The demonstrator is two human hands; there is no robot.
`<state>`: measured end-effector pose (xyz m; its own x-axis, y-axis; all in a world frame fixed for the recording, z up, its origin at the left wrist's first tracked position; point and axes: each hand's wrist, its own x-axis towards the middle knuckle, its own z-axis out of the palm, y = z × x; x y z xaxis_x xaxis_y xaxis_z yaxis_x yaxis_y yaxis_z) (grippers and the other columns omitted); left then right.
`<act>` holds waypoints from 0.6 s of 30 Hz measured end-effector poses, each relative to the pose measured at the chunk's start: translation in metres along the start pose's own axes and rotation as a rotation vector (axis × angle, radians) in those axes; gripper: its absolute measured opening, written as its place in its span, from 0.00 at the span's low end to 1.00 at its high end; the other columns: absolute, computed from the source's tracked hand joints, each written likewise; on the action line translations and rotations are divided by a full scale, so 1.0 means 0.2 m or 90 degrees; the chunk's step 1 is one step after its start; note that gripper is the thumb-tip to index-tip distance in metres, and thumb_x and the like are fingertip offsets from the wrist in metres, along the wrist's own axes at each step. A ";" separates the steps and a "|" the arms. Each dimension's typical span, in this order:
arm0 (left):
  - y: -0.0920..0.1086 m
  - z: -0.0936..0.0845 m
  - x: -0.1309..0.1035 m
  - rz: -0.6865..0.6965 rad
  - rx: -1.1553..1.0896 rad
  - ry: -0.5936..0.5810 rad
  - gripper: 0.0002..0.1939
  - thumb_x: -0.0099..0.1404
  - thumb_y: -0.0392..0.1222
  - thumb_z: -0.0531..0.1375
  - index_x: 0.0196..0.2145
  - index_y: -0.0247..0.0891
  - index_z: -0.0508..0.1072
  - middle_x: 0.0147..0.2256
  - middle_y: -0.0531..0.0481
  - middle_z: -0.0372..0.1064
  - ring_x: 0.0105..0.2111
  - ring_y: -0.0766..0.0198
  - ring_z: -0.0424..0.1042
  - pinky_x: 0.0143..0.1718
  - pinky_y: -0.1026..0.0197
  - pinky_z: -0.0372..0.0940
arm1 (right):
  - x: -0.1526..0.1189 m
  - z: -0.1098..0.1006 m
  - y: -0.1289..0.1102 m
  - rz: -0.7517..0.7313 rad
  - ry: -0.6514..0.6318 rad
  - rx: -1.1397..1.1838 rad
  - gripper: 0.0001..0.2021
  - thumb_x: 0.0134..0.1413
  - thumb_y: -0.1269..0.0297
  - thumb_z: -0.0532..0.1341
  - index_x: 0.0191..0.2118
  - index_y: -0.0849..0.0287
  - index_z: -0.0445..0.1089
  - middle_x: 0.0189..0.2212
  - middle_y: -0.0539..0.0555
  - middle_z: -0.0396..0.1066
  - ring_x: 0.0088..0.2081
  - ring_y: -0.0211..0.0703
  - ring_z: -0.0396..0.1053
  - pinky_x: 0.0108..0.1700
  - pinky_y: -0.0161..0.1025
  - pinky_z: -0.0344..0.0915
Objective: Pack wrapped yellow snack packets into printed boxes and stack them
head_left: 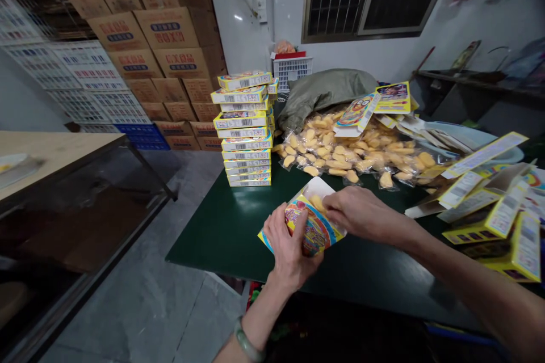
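Observation:
My left hand (pixel 289 244) is wrapped round a colourful yellow snack box (pixel 314 228), which is tilted above the green table. The box's white end flap stands up, and a wrapped yellow snack (pixel 317 203) shows in its mouth. My right hand (pixel 355 212) is at that open end, its fingers pinched on a clear-wrapped snack that they partly hide. Just beyond lies a heap of wrapped yellow snacks (pixel 340 153). A stack of closed snack boxes (pixel 247 147) stands to the left of the heap.
Several unfilled-looking open cartons (pixel 489 210) lie at the right, beside a light blue basin (pixel 506 150). Two cartons rest on the heap by a grey-green sack (pixel 332 91). Brown shipping boxes (pixel 170 28) are piled behind. A wooden-topped table (pixel 63 144) is at left.

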<state>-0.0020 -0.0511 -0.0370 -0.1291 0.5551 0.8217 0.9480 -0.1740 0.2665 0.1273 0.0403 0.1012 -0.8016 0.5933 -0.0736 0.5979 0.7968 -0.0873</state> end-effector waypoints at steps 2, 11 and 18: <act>0.01 0.01 0.00 0.005 -0.003 0.016 0.43 0.42 0.39 0.64 0.57 0.43 0.55 0.56 0.34 0.49 0.54 0.40 0.59 0.49 0.42 0.56 | 0.02 0.00 -0.02 -0.059 -0.041 0.003 0.09 0.54 0.70 0.55 0.27 0.60 0.70 0.24 0.54 0.71 0.25 0.37 0.64 0.25 0.34 0.44; 0.01 -0.01 0.04 -0.105 -0.146 0.085 0.46 0.52 0.50 0.66 0.62 0.40 0.46 0.55 0.34 0.55 0.54 0.47 0.59 0.50 0.45 0.60 | 0.09 -0.06 -0.06 -0.190 -0.024 -0.036 0.09 0.56 0.71 0.56 0.31 0.59 0.74 0.29 0.53 0.70 0.26 0.34 0.62 0.25 0.33 0.45; -0.04 -0.02 0.09 -0.413 -0.407 0.145 0.22 0.65 0.48 0.55 0.54 0.38 0.59 0.42 0.45 0.66 0.42 0.62 0.69 0.44 0.59 0.64 | 0.08 0.00 -0.19 -0.162 0.076 -0.088 0.08 0.54 0.74 0.56 0.36 0.60 0.72 0.34 0.56 0.72 0.29 0.39 0.65 0.26 0.35 0.45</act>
<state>-0.0124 -0.0427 -0.0226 -0.6944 0.5391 0.4766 0.3397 -0.3383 0.8776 0.0913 0.0202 0.1033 -0.9255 0.3753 0.0505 0.3776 0.9247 0.0484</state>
